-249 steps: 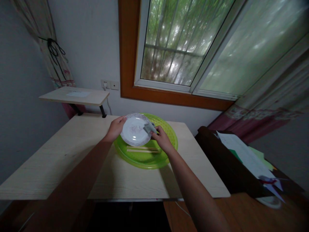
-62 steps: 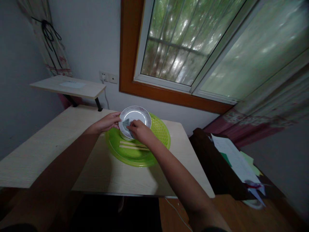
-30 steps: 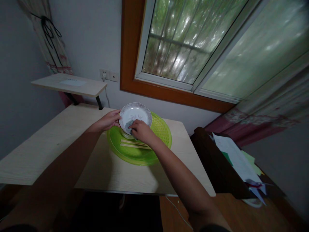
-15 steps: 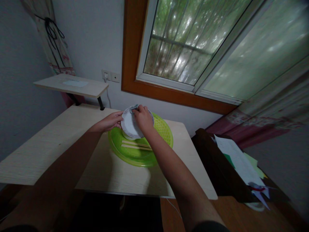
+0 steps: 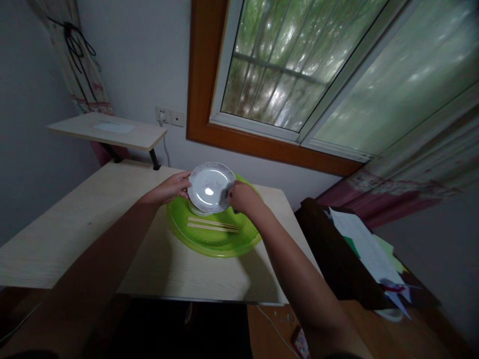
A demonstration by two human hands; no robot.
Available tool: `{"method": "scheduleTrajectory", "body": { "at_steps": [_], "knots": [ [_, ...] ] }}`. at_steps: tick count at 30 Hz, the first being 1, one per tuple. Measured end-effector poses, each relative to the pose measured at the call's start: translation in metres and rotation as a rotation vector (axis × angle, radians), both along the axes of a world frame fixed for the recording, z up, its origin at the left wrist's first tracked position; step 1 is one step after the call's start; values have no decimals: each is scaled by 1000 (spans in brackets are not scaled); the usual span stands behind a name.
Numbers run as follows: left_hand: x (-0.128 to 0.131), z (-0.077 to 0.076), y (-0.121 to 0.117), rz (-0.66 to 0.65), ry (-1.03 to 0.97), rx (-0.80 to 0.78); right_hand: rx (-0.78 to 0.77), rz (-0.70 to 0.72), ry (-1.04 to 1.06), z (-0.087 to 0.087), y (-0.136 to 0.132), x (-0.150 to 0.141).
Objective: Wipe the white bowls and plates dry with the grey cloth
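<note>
My left hand [image 5: 175, 187] grips the left rim of a white plate [image 5: 210, 185] with a faint pattern along its edge, held tilted so its face shows. At the plate's right rim, my right hand [image 5: 245, 197] is closed on a grey-blue cloth, mostly hidden by the fingers. Below the plate lies a round green tray [image 5: 220, 252]. A pair of light wooden chopsticks [image 5: 212, 225] rests on it. Part of a white bowl-like dish [image 5: 198, 210] shows beneath the plate, largely covered.
The pale wooden table [image 5: 149, 264] carries a raised shelf [image 5: 108, 130] at the back left, with a paper on top. A wall socket [image 5: 168, 117] with a plugged cable is behind. At right stands a dark cabinet [image 5: 337, 254] with papers. A window [image 5: 277, 75] fills the back.
My right hand has moved from the plate's upper middle, rightward and down to its right rim, with the cloth. My left hand keeps its hold on the plate.
</note>
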State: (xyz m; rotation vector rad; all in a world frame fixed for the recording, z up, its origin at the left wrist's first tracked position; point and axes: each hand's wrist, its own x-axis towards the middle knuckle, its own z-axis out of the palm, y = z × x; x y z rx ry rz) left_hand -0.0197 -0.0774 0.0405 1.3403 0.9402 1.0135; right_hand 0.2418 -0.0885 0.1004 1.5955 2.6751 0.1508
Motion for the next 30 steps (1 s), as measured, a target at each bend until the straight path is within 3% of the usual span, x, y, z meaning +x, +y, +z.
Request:
{"method": "scheduleTrajectory", "body": {
  "at_steps": [4, 9, 14, 21, 26, 30],
  "knots": [
    [0, 0, -1, -3, -30, 0, -167, 176, 71, -7, -10, -10],
    [-2, -6, 3, -14, -46, 6, -193, 364, 327, -25, -21, -37],
    [-3, -7, 3, -12, -69, 17, -158, 340, 383, -32, -27, -44],
    [-3, -4, 1, -10, -25, 43, -171, 207, 132, -22, -15, -5],
    [-1, -3, 1, 1, -24, 32, 9, 5, 49, -13, -12, 12],
    [-2, -3, 2, 4, -26, 30, 143, -40, 38, -10, -18, 8]
  ]
}}
